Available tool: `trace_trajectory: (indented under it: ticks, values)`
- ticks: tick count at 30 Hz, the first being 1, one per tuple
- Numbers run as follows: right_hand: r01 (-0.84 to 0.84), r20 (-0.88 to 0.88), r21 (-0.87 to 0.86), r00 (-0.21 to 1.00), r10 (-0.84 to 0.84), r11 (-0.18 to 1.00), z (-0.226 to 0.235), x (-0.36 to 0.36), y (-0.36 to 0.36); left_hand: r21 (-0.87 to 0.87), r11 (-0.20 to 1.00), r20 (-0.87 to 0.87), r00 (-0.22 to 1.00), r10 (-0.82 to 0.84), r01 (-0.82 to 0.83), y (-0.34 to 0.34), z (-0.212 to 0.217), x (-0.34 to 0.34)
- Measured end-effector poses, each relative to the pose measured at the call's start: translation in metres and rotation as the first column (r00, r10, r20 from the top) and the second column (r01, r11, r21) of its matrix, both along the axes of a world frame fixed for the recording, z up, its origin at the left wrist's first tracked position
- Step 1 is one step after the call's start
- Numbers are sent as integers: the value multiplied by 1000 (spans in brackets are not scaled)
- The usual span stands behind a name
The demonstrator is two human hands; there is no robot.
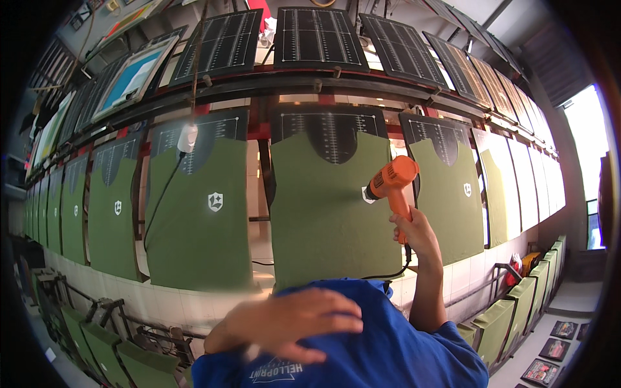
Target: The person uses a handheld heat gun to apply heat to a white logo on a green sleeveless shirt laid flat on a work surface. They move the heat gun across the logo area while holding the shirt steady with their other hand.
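Note:
My right hand [414, 229] is wrapped round the handle of an orange heat gun [396, 178]. Its dark nozzle points left at a white shield print on the chest of a green shirt [330, 220]. That shirt lies flat on a black printing board [291, 123] with white ruler marks showing at the neck; whether the nozzle touches the fabric I cannot tell. My left hand [301, 320] is held before my blue shirt, empty, its fingers spread and slightly blurred. From the gun's grip a black cord [407, 258] loops down past the board's near edge.
Several boards with green shirts [200, 220] stretch away on both sides, most printed with the white shield. A white socket [187, 138] hangs on a cable at the left. Beyond a dark rail [226, 84] stand bare marked boards [317, 39]. More green-covered boards [517, 304] line the lower right.

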State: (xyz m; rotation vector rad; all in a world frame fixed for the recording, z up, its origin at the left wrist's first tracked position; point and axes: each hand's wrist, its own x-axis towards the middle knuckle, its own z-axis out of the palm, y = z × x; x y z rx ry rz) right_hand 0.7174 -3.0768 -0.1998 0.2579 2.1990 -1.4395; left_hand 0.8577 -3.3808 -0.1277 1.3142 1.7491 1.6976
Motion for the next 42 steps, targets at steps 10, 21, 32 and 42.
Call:
trace_trajectory:
  ticks: [10, 21, 32, 42]
  values:
    - [-34, -31, 123, 999, 38, 992, -2, -6, 0, -122, 985, -111, 988, 105, -119, 9, -3, -8]
    - [52, -33, -37, 998, -53, 998, -13, -12, -6, 1, 1000, -83, 996, 25, -25, 11, -6, -12]
    - [83, -40, -14, 996, -84, 996, -10, -13, 3, 157, 982, -15, 995, -103, 104, 17, -11, -13]
    - [70, -33, -30, 997, -71, 997, -11, -12, 6, -114, 988, -16, 995, 102, -103, 14, -21, -12]
